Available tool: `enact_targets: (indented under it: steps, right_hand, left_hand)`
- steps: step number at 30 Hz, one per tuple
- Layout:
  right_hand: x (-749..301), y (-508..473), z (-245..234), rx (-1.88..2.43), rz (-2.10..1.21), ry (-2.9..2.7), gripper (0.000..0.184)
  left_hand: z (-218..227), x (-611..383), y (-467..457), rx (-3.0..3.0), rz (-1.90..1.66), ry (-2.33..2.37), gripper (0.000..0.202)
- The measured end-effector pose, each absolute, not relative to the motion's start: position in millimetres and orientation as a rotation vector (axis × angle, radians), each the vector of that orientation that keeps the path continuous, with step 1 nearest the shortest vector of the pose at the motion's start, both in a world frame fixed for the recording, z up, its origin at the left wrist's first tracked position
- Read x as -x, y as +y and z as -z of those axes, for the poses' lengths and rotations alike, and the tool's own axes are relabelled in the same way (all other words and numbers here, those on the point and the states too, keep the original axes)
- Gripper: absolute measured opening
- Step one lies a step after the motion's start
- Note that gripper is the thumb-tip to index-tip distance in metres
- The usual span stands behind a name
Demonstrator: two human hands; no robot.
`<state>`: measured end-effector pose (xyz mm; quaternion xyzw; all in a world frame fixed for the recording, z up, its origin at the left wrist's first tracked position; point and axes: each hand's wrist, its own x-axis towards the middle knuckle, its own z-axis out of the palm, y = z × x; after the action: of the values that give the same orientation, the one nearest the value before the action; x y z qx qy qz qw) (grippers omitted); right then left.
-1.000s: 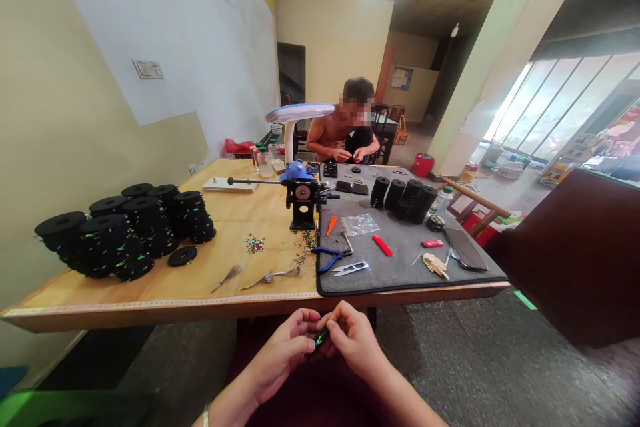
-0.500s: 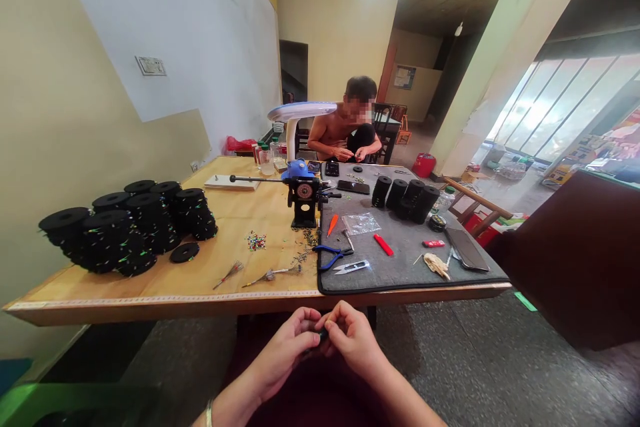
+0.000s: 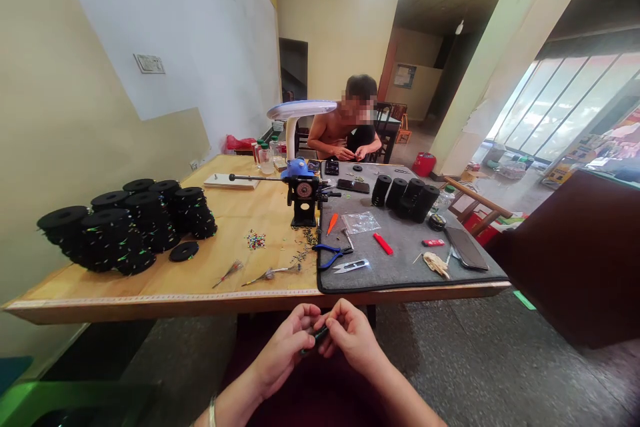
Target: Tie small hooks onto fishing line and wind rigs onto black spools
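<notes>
Head view: one small dark piece (image 3: 320, 333), partly covered, is held before the near edge of the worktop (image 3: 235, 213), pinched by the left hand (image 3: 286, 350) and the right hand (image 3: 353, 337) set close together. Listed on wood: one black dial-faced machine (image 3: 303, 216), markings too small to be read; one flat black ring (image 3: 184, 251). On grey fabric mat (image 3: 393, 275): one blue-handled pliers (image 3: 331, 256), one metal snips (image 3: 352, 267).

Small workshop; wooden table (image 3: 240, 217) with stacked black discs (image 3: 150, 213), dial machine (image 3: 303, 181); pliers (image 3: 342, 253), snips (image 3: 354, 266) on grey mat (image 3: 400, 273)
</notes>
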<state>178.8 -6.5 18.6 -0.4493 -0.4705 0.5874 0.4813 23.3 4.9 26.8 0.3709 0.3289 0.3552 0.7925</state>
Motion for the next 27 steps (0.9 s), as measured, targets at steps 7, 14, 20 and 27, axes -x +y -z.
enact_targets:
  steps: [7, 14, 20, 27]
  right_hand:
    - [-180, -9, -16, 1.125, -1.291, -1.245, 0.027]
    - [-183, -16, -24, 1.173, -0.778, -1.667, 0.007]
    - [-183, -14, -16, 1.171, -1.053, -1.550, 0.011]
    - [-179, -14, -19, 1.135, -1.172, -1.454, 0.014]
  left_hand:
    - [-19, -24, 6, -0.758, -0.798, 0.587, 0.043]
    - [-21, -27, 5, -0.968, -0.854, 0.773, 0.021]
    - [-24, -30, 2, -0.891, -0.799, 0.777, 0.020]
    - [-28, -34, 0, -0.843, -0.798, 0.753, 0.013]
